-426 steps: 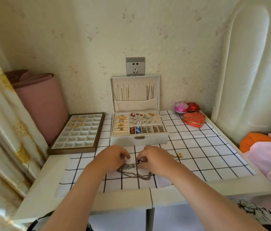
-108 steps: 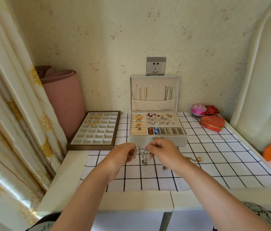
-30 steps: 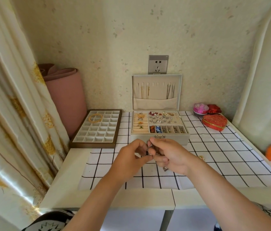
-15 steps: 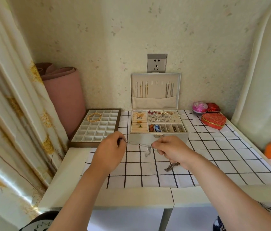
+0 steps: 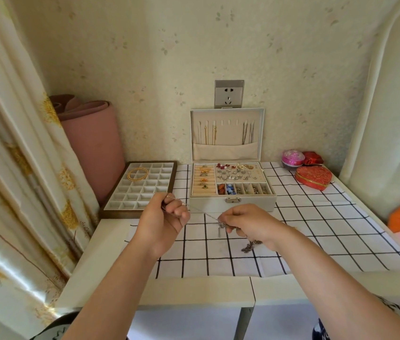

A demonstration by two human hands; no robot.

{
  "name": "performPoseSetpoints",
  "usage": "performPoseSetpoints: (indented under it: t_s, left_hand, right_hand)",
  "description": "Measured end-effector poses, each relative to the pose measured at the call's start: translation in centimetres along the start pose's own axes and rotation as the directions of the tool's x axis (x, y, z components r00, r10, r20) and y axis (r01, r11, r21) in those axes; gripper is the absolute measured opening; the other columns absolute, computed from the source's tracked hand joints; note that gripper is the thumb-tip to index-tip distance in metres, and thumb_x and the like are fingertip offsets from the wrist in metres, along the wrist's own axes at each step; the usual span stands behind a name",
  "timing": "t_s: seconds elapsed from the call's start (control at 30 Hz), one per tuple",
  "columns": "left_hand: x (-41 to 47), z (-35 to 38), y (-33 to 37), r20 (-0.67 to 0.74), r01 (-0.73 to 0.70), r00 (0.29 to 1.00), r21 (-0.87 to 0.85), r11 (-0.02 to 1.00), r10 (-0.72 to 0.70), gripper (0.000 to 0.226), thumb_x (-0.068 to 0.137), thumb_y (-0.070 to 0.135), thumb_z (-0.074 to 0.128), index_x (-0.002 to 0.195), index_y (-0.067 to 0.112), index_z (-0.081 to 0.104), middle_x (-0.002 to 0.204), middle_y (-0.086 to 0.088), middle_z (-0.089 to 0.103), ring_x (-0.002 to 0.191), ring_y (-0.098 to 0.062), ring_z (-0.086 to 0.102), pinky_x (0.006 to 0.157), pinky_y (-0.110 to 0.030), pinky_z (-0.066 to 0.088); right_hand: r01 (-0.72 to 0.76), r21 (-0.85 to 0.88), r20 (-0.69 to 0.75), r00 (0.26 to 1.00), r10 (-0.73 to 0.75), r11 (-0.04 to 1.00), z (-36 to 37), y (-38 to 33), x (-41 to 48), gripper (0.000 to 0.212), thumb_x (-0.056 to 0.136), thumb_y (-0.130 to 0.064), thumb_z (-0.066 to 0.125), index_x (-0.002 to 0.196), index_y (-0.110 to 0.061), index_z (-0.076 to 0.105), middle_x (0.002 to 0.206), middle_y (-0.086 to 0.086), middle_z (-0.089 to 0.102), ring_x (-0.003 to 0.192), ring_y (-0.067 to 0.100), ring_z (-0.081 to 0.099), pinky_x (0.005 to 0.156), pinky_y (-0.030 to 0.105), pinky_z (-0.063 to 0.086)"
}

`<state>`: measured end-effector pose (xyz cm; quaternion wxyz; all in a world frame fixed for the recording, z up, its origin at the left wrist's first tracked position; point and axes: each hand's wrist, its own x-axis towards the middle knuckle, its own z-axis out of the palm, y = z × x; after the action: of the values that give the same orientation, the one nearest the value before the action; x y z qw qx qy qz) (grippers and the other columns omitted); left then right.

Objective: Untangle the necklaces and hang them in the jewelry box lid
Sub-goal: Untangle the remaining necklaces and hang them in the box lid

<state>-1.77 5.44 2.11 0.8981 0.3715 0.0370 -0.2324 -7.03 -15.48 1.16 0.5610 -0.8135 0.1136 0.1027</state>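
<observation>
The fingertips of both hands face away from the camera, so the exact contact points cannot be made out. The chain [image 5: 201, 212] is thin and faint against the checked cloth [image 5: 317, 231]; only the stretch between the hands is legible.

The left hand [image 5: 162, 218] has its fingers [image 5: 178, 212] curled and pinches one end of the chain, in front of the tray [image 5: 140, 190]. The right hand [image 5: 250, 223], fingers curled, grips the other end together with a darker bundle of necklaces [image 5: 250, 245], which hangs below the palm. Whether the bundle touches the cloth cannot be determined. A small pendant [image 5: 220, 229] hangs from the chain just beside the right hand.

Both hands are held above the desk [image 5: 110, 261], in front of the open jewelry box [image 5: 231, 204]. Its lid [image 5: 227, 114] stands upright with several chains hung inside.
</observation>
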Motion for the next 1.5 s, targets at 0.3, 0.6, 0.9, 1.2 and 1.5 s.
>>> performPoseSetpoints:
  t_s: [0.3, 0.6, 0.9, 1.2, 1.5]
  left_hand:
    - [-0.8, -0.1, 0.9, 0.282, 0.072, 0.944, 0.337, 0.939, -0.173, 0.037, 0.096, 0.02, 0.048, 0.127, 0.009, 0.063, 0.056, 0.006, 0.035, 0.045, -0.007, 0.032, 0.041, -0.018, 0.022]
    - [-0.6, 0.1, 0.9, 0.225, -0.009, 0.973, 0.209, 0.978, -0.04, 0.021, 0.093, 0.009, 0.045, 0.086, 0.015, 0.063, 0.064, 0.005, 0.033, 0.049, -0.009, 0.023, 0.046, -0.022, 0.015]
    - [0.0, -0.4, 1.3, 0.102, -0.138, 0.987, 0.19, 0.972, 0.121, 0.021, 0.103, 0.02, 0.045, 0.096, 0.015, 0.064, 0.054, 0.008, 0.02, 0.046, -0.009, 0.022, 0.041, -0.019, 0.023]
    - [0.1, -1.0, 1.6, 0.17, -0.102, 0.984, 0.282, 0.954, 0.055, 0.017, 0.086, 0.019, 0.051, 0.069, 0.017, 0.053, 0.055, 0.006, 0.023, 0.049, -0.011, 0.015, 0.044, -0.023, 0.013]
    - [-0.7, -0.6, 1.4, 0.273, -0.044, 0.961, 0.337, 0.94, -0.052, 0.025, 0.094, 0.018, 0.048, 0.071, 0.011, 0.054, 0.069, -0.003, 0.046, 0.061, -0.018, 0.043, 0.055, -0.025, 0.04]
  right_hand:
    - [0.065, 0.05, 0.033, 0.997, -0.067, 0.997, -0.2, 0.1, 0.1, 0.016, 0.094, -0.01, 0.061, 0.101, -0.02, 0.072, 0.076, -0.005, 0.071, 0.058, 0.008, 0.053, 0.052, 0.021, 0.036]
    - [0.104, -0.287, -0.077, 0.988, -0.132, 0.952, 0.8, 0.9, 0.5, 0.017, 0.094, -0.009, 0.062, 0.089, -0.025, 0.067, 0.088, -0.002, 0.066, 0.057, 0.006, 0.056, 0.053, 0.018, 0.045]
    - [0.167, -0.336, 0.102, 0.985, -0.14, 0.927, 0.5, 0.0, -0.2, 0.029, 0.088, -0.005, 0.067, 0.075, -0.03, 0.073, 0.074, -0.017, 0.065, 0.056, -0.01, 0.057, 0.051, 0.013, 0.045]
    - [0.111, -0.381, -0.047, 0.989, -0.139, 0.918, 0.9, 0.6, 0.5, 0.027, 0.076, -0.025, 0.085, 0.102, -0.025, 0.077, 0.079, -0.018, 0.053, 0.071, 0.003, 0.052, 0.048, 0.011, 0.038]
    - [0.097, -0.563, -0.019, 0.991, -0.13, 0.821, 0.8, 0.9, 0.0, 0.081, 0.067, -0.04, 0.087, 0.139, -0.033, 0.051, 0.135, -0.018, 0.051, 0.125, 0.009, 0.048, 0.103, 0.031, 0.041]
